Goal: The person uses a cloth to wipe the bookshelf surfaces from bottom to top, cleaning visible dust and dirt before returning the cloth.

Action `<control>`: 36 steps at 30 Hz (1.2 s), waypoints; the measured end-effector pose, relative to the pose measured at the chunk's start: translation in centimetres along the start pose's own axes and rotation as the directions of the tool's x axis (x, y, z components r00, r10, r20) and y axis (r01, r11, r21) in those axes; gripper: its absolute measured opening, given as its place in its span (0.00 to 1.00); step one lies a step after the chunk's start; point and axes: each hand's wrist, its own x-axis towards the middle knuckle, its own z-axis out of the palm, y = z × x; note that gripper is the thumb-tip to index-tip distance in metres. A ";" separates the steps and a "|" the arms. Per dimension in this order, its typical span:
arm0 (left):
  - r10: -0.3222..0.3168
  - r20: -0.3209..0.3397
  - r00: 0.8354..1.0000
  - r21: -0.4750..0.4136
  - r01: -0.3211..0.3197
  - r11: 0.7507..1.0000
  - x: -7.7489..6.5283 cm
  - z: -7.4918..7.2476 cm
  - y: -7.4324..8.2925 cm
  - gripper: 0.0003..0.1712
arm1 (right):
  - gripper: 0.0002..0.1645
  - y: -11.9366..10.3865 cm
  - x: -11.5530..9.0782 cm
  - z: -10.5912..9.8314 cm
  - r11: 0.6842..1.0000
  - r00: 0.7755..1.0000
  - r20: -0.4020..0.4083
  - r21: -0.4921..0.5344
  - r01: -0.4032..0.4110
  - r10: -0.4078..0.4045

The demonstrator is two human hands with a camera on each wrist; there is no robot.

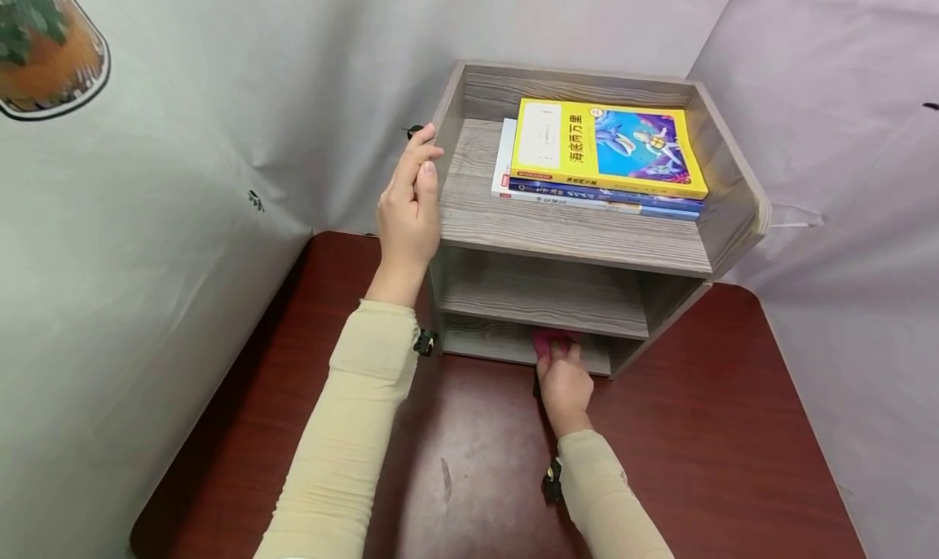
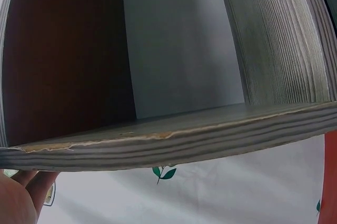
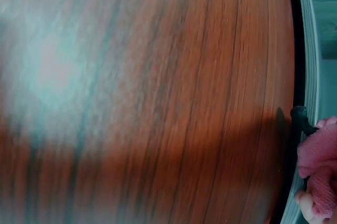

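A grey wood-grain shelf unit [image 1: 572, 241] stands on the dark red table, with an upper tray and two lower compartments. My left hand [image 1: 411, 209] rests against the outside of its left side panel, fingers extended along the panel. In the lowest compartment, my right hand [image 1: 566, 386] holds a bunched pink cloth [image 3: 318, 155] at the bottom board. Part of that cloth is hidden by the hand and by the shelf above it. In the left wrist view, the left hand [image 2: 18, 197] shows only partly, at the panel's edge.
Several stacked books, a yellow one [image 1: 609, 147] on top, lie in the upper tray. The middle shelf [image 1: 543, 290] sits just above the right hand. The table [image 1: 469, 461] extends in front and to both sides. White fabric walls [image 1: 220, 135] surround it closely.
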 end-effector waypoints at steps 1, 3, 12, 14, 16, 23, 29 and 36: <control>0.002 -0.001 1.000 -0.002 -0.002 1.000 0.1 0.0 0.0 0.16 | 0.15 -0.1 0.1 0.0 1.000 1.000 0.003 -0.002 -0.002 0.002; 0.005 -0.003 1.000 -0.005 -0.005 1.000 0.2 0.0 0.1 0.16 | 0.15 -0.2 0.2 0.0 1.000 1.000 0.005 -0.003 -0.006 0.006; 0.016 0.005 1.000 0.003 -0.016 1.000 0.5 -0.1 -0.1 0.17 | 0.16 -0.4 0.5 0.0 0.999 0.998 -0.044 0.002 0.036 -0.036; 0.017 -0.002 1.000 0.000 -0.017 1.000 0.5 -0.1 0.0 0.17 | 0.16 -0.4 0.5 0.0 0.999 0.998 -0.047 -0.006 0.043 -0.043; 0.018 -0.008 1.000 0.002 -0.018 1.000 0.4 -0.1 0.0 0.17 | 0.16 -0.4 0.5 0.0 0.999 0.998 -0.043 -0.013 0.046 -0.046; 0.022 0.005 1.000 0.024 -0.023 0.999 -0.1 -0.1 -0.1 0.19 | 0.17 -0.1 -0.3 0.3 0.998 0.998 -0.036 -0.028 0.056 -0.057; 0.019 0.008 1.000 0.032 -0.020 0.999 -0.5 -0.2 0.0 0.19 | 0.17 0.1 -0.9 0.4 0.996 0.994 -0.070 -0.028 0.087 -0.089; 0.038 -0.006 0.999 0.027 -0.038 0.999 -0.4 -0.2 0.0 0.19 | 0.18 0.0 -0.6 0.4 0.995 0.992 -0.081 -0.022 0.092 -0.094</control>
